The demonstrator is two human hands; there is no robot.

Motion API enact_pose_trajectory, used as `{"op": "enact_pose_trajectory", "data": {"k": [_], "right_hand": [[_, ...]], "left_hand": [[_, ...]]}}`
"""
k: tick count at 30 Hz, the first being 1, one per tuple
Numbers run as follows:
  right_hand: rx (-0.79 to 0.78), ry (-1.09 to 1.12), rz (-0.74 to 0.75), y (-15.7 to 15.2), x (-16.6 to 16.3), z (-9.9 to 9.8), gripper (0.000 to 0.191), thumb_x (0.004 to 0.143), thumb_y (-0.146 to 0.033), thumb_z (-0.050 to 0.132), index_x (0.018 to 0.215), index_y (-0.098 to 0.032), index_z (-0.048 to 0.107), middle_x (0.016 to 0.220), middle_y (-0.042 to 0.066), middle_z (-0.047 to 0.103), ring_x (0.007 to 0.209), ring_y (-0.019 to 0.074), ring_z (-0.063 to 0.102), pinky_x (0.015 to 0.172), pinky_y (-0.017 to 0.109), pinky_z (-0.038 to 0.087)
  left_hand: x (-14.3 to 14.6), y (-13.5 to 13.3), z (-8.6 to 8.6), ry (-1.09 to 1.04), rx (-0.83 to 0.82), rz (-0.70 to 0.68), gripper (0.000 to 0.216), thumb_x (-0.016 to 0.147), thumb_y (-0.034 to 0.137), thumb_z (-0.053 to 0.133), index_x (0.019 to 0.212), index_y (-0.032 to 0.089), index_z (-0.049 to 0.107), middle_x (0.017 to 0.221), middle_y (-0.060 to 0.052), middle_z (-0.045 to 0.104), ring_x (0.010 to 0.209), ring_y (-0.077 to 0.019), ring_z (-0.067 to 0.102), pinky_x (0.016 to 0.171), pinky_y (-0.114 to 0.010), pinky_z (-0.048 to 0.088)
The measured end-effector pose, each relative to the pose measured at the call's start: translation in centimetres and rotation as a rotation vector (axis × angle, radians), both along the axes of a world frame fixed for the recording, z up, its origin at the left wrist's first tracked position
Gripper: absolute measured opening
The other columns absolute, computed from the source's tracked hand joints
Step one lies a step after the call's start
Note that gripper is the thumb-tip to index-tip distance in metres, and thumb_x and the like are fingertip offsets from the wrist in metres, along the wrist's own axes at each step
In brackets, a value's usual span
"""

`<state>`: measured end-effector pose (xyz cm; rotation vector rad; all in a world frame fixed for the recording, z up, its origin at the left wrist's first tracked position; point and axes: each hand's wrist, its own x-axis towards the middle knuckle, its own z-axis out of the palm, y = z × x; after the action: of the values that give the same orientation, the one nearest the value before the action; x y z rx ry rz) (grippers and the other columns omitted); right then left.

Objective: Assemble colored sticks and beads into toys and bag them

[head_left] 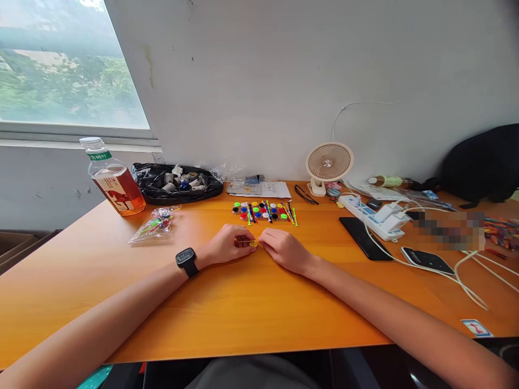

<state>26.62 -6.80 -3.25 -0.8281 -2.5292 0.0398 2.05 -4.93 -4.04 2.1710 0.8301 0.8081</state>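
Note:
Over the middle of the table, my left hand (pixel 235 243) is closed in a pinch on a small yellow plastic piece (pixel 253 243) with a round part. My right hand (pixel 283 248) meets it from the other side, fingers pressed together at the piece's edge; what lies between those fingertips is mostly hidden. Just beyond both hands, small coloured round plastic pieces (pixel 258 214) lie in rows, with thin coloured plastic sticks (pixel 291 213) among and beside them. A clear plastic bag (pixel 156 226) of similar parts rests to the left of my hands.
A tea bottle (pixel 115 181) stands at the left, beside a black bag (pixel 154 189) holding grey rolls. Toward the back are papers (pixel 275 189) and a small fan (pixel 329 165). On the right lie a black phone (pixel 363 237), a power strip (pixel 373 218), white cables and a dark charger (pixel 427 260).

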Motion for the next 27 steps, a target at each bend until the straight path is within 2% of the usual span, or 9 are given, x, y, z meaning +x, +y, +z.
{"op": "enact_pose_trajectory", "data": {"k": [4, 8, 12, 16, 21, 27], "right_hand": [[0.053, 0.011, 0.001, -0.2, 0.4, -0.4, 0.016, 0.108, -0.016, 0.053, 0.102, -0.018, 0.067, 0.098, 0.009, 0.07, 0.09, 0.0223, 0.065, 0.081, 0.032, 0.048], [0.115, -0.019, 0.028, -0.2, 0.2, -0.3, 0.015, 0.107, -0.015, 0.054, 0.102, -0.017, 0.068, 0.099, 0.009, 0.072, 0.09, 0.0217, 0.064, 0.081, 0.032, 0.045], [0.249, -0.087, 0.055, -0.2, 0.3, -0.2, 0.021, 0.108, -0.014, 0.05, 0.101, -0.017, 0.069, 0.099, 0.01, 0.073, 0.087, 0.0216, 0.062, 0.078, 0.034, 0.043], [0.356, -0.146, 0.078, -0.3, 0.5, 0.0, 0.026, 0.109, -0.012, 0.047, 0.096, -0.016, 0.069, 0.095, 0.01, 0.072, 0.082, 0.0211, 0.058, 0.076, 0.034, 0.041], [0.336, -0.18, 0.1, -0.6, 0.6, 0.3, 0.029, 0.109, -0.012, 0.046, 0.094, -0.016, 0.069, 0.096, 0.01, 0.072, 0.081, 0.0209, 0.057, 0.076, 0.034, 0.042], [0.178, -0.142, 0.118, -0.9, 0.3, 0.3, 0.03, 0.108, -0.011, 0.045, 0.094, -0.019, 0.07, 0.1, 0.012, 0.073, 0.086, 0.0226, 0.06, 0.078, 0.036, 0.044]], "left_hand": [[0.3, -0.4, 0.2, 0.026, 0.09, 0.016, 0.017, 0.091, 0.031, 0.075, 0.1, 0.017, 0.079, 0.088, -0.004, 0.077, 0.071, -0.0129, 0.065, 0.067, -0.023, 0.053], [0.2, -0.4, 0.3, 0.033, 0.066, 0.0, 0.02, 0.093, 0.035, 0.074, 0.102, 0.018, 0.079, 0.088, -0.004, 0.078, 0.071, -0.0127, 0.065, 0.067, -0.023, 0.053], [0.4, -0.5, 0.5, 0.035, 0.059, -0.006, 0.023, 0.093, 0.038, 0.075, 0.099, 0.017, 0.078, 0.084, -0.004, 0.077, 0.068, -0.0128, 0.063, 0.063, -0.023, 0.051], [0.6, -0.9, 1.0, 0.03, 0.07, -0.028, 0.021, 0.099, 0.035, 0.067, 0.097, 0.017, 0.078, 0.086, -0.004, 0.078, 0.071, -0.013, 0.065, 0.065, -0.023, 0.05], [0.6, -0.8, 1.1, 0.04, 0.073, -0.035, 0.019, 0.099, 0.033, 0.067, 0.093, 0.017, 0.078, 0.089, -0.004, 0.079, 0.075, -0.0142, 0.067, 0.066, -0.024, 0.05], [0.7, -0.7, 0.7, 0.029, 0.11, -0.039, 0.017, 0.096, 0.03, 0.068, 0.088, 0.019, 0.078, 0.088, -0.005, 0.078, 0.076, -0.0157, 0.066, 0.068, -0.026, 0.049]]}}
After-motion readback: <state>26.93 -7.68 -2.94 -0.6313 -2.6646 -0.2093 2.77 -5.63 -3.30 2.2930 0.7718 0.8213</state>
